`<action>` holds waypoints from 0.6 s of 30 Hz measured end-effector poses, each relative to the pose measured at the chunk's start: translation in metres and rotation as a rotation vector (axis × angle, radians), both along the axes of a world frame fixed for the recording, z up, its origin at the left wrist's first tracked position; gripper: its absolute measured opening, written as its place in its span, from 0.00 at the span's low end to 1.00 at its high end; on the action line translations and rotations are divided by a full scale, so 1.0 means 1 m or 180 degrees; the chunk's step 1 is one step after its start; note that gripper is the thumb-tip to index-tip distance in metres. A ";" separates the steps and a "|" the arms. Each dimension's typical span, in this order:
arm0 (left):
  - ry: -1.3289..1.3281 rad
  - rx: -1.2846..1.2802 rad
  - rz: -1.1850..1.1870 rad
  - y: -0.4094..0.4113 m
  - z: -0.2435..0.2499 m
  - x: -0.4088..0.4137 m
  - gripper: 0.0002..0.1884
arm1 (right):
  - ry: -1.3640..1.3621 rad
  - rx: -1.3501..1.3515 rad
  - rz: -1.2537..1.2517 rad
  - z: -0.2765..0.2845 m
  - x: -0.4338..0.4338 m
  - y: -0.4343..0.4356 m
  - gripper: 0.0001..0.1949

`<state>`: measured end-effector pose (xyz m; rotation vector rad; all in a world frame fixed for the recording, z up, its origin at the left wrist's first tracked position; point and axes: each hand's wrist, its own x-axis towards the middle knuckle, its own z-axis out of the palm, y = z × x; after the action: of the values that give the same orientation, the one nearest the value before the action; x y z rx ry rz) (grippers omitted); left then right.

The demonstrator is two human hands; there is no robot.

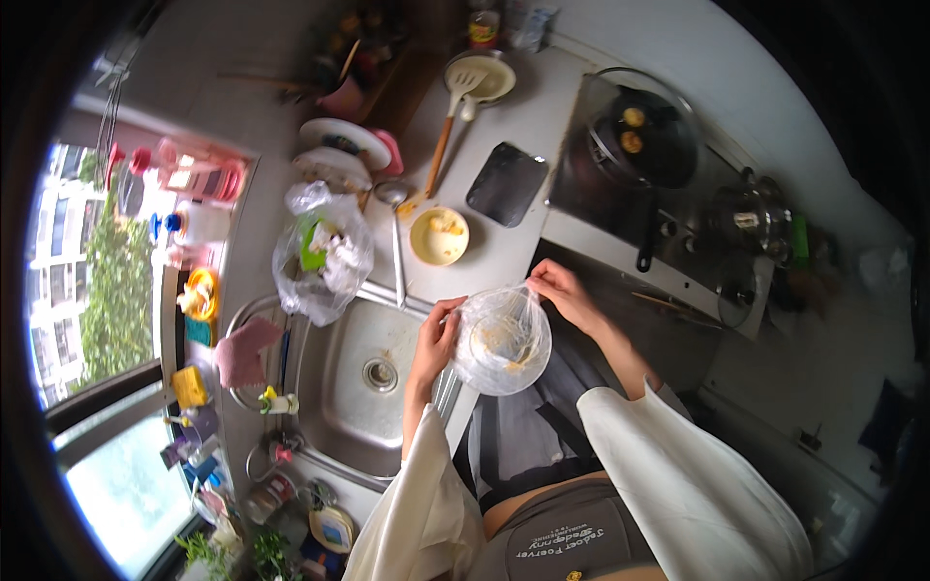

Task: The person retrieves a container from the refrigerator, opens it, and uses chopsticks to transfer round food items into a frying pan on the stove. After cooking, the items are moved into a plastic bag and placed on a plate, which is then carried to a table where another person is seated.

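Clear plastic film (501, 345), rounded like a bag or a covered bowl, is stretched between my hands in front of my body. Yellowish bits show on it or through it; whether a bowl sits inside I cannot tell. My left hand (437, 335) grips its left side beside the sink. At the upper right edge, my right hand (556, 285) pinches the film between thumb and fingers. Just beyond, on the counter, stands a small cream bowl (436, 245) with yellow food remains. A ladle (399, 247) lies left of that bowl, its handle reaching the sink's rim.
A sink (341, 407) lies to the left, with a plastic bag of waste (323, 254) by its far edge. A black tray (507, 184) and a spatula (442, 149) rest on the counter. On the right-hand stove, a frying pan (661, 156) holds two food pieces.
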<state>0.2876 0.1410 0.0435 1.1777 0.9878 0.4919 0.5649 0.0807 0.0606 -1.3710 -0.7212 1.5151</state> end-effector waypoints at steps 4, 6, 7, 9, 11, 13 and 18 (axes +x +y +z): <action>-0.0363 -0.0178 -0.0014 0.011 0.024 0.025 0.15 | 0.1089 -0.0733 -0.0145 0.017 0.009 -0.008 0.09; -0.0416 -0.0281 -0.0080 0.015 0.029 0.035 0.14 | 0.0801 -0.0762 0.0059 0.020 0.016 -0.015 0.10; -0.0383 -0.0230 -0.0064 0.016 0.033 0.039 0.14 | 0.0442 -0.0654 0.0208 0.025 0.020 -0.014 0.10; -0.0328 -0.0145 -0.0042 0.017 0.040 0.049 0.14 | 0.0043 -0.0446 -0.0066 0.019 0.044 -0.014 0.10; -0.0242 -0.0194 0.0144 0.018 0.055 0.057 0.14 | -0.0600 -0.0202 -0.0520 0.027 0.075 -0.005 0.09; -0.0218 -0.0371 0.0299 0.018 0.064 0.065 0.13 | -0.1865 0.0157 -0.0685 0.022 0.125 0.004 0.07; -0.0020 0.0029 0.0369 0.014 0.054 0.068 0.18 | -0.0078 -0.0413 -0.2534 0.041 0.243 0.063 0.15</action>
<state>0.3557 0.1548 0.0973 1.1308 1.0534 0.5922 0.8079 0.1440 0.1015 -1.5223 -0.0469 0.9126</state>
